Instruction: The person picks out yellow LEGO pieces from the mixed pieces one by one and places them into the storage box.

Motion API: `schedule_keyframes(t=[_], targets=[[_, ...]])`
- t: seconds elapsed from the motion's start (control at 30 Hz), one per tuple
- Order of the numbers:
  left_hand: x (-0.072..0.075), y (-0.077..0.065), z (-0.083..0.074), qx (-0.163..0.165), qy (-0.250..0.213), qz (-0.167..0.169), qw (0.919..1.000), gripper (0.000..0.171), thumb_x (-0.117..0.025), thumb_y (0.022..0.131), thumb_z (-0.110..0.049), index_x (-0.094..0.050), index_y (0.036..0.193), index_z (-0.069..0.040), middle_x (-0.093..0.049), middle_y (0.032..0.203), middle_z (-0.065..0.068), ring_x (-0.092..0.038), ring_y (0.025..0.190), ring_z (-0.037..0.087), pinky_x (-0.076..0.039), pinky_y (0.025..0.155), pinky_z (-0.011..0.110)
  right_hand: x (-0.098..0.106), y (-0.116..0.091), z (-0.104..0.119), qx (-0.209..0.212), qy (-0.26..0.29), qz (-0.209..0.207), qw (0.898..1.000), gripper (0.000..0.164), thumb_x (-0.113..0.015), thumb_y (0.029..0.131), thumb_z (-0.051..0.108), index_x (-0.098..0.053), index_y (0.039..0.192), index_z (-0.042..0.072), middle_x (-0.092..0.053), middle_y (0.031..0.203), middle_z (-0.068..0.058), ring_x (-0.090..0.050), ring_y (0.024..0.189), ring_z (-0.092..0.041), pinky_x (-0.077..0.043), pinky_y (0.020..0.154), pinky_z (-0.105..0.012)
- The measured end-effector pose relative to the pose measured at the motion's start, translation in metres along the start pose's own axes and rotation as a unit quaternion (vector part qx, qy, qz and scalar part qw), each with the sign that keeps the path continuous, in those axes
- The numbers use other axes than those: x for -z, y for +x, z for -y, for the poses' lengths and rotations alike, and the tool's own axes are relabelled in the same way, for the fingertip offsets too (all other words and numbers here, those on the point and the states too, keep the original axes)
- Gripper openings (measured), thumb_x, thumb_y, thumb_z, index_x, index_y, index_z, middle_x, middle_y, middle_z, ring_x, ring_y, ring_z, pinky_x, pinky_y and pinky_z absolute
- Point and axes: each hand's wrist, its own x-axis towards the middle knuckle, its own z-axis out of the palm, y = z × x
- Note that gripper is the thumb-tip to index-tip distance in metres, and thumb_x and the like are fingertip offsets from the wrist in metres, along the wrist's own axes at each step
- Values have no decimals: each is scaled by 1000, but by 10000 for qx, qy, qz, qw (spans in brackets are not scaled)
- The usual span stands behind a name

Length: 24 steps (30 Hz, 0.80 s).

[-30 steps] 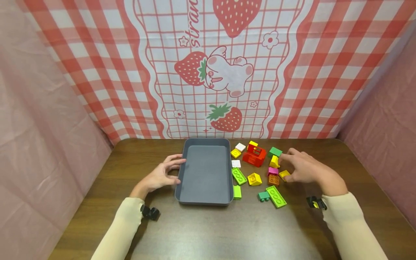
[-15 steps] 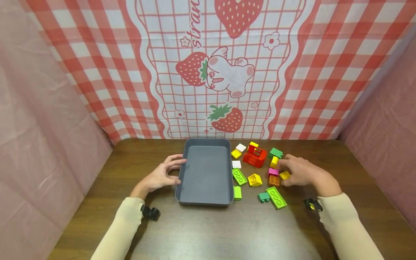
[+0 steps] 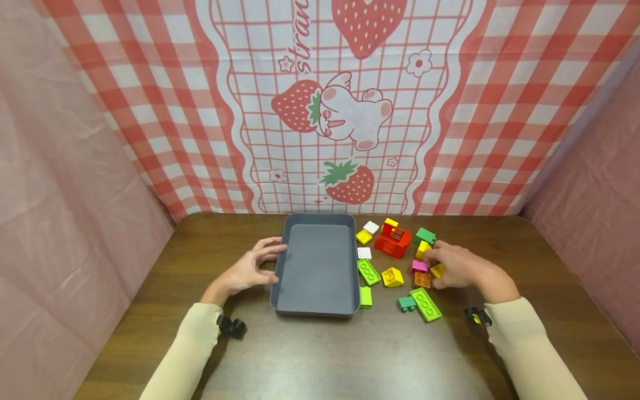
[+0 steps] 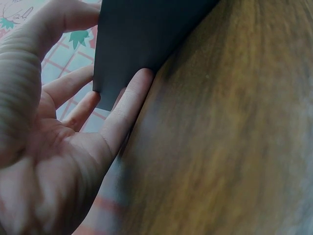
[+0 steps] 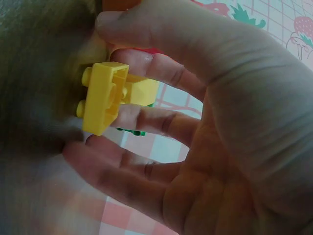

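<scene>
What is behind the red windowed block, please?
A yellow brick shows behind the red windowed block; its lower part is covered, so whether the two touch cannot be told.

The head view looks down across the table to checked cloth that close-up wrist views share.

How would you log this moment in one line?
left hand: touches side of grey rectangular tray | right hand: fingers beside yellow brick, thumb near orange four-stud brick

Gray tray: on the wooden table
Left hand: touching the tray's left side
Right hand: right of the tray, at toy bricks
</scene>
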Motion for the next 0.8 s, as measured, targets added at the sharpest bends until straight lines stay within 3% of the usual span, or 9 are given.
schedule_keyframes(t=[0.8], targets=[[0,0,0,7,23,-12,10000,78,-80,97,7,-44,167,11,-15,184,24,-31,161,62,-59,106,26,0,1,2,-32,-101,194,9998,49,-91,87,7,-75,134,5,-65,119,-11,-64,107,-30,-63,102,-63]])
